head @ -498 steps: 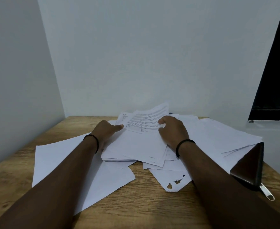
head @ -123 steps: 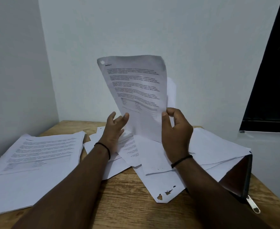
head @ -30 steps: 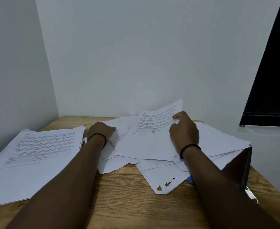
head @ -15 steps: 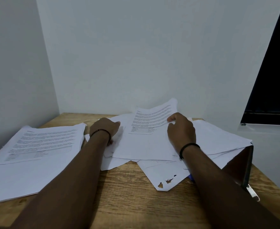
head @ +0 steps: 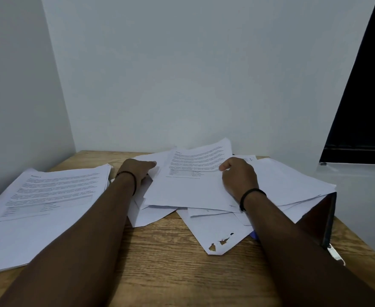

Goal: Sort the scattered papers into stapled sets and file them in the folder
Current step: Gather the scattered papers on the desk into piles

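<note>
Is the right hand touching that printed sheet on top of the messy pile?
Touching. The head view shows the right hand lying on the printed sheet, its fingers curled over the sheet's right edge.

There is only one view, from a camera on the person's head. It looks forward and a little down over the table (head: 171, 262) toward the corner of two walls (head: 182, 74). Both forearms enter from the bottom edge, so the camera is close. The wide lens bends the edges.
</note>
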